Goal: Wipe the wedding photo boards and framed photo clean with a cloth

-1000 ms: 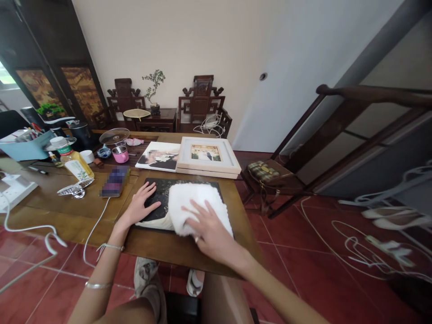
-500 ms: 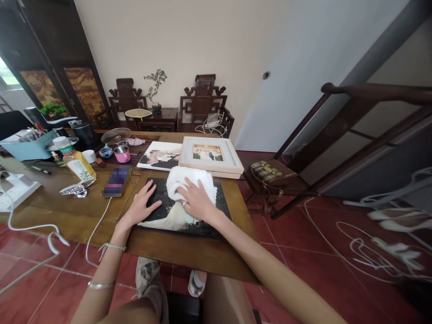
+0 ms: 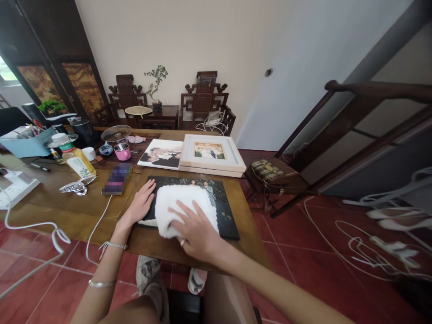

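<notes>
A dark photo panel with small figures near its top lies flat on the wooden table. Across its middle is a folded white cloth with a scalloped edge, covering much of the picture. My right hand presses down on this cloth, fingers spread over it and a ring on one finger; part of the thumb side is hidden in the fold. At the panel's left edge rests my left hand, its fingers stretched out and lying flat, holding nothing.
Behind the panel lie a white-bordered photo print and a framed picture. To the left are a phone on a cable, a hair clip, a bottle and a pink cup. A chair holding a plaid bag stands right.
My right hand has drawn the white cloth down toward me and slightly left, uncovering the panel's upper part. My left hand stays at the left edge, its fingers now closer together.
</notes>
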Tool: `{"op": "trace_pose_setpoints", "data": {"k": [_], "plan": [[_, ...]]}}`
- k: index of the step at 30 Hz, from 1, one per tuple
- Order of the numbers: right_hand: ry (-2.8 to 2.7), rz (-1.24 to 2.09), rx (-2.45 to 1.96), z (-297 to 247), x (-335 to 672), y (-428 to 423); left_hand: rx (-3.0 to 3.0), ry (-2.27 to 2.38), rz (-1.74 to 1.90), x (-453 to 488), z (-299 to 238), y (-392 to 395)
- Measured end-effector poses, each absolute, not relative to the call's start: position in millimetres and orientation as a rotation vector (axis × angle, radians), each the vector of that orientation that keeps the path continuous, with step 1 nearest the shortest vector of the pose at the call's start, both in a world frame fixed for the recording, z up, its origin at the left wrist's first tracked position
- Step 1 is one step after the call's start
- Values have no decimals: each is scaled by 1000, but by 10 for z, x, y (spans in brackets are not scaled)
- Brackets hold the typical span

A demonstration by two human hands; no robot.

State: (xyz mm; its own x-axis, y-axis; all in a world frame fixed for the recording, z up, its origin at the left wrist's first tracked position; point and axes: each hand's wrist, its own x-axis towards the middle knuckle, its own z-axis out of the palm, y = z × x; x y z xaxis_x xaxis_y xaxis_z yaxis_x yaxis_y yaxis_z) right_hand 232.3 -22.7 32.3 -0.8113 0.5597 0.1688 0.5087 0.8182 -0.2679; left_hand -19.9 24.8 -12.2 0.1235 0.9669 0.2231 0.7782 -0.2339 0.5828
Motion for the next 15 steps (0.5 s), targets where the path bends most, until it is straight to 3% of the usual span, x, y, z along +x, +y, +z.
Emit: {"op": "trace_pose_setpoints", "data": {"k": [8, 15], "plan": [[-2644, 158, -1032, 363, 1990, 539, 2085, 1682, 863, -202, -140, 247], [-2714, 264, -847, 319, 2136, -108, 2094, 1680, 840, -194, -95, 232]]}}
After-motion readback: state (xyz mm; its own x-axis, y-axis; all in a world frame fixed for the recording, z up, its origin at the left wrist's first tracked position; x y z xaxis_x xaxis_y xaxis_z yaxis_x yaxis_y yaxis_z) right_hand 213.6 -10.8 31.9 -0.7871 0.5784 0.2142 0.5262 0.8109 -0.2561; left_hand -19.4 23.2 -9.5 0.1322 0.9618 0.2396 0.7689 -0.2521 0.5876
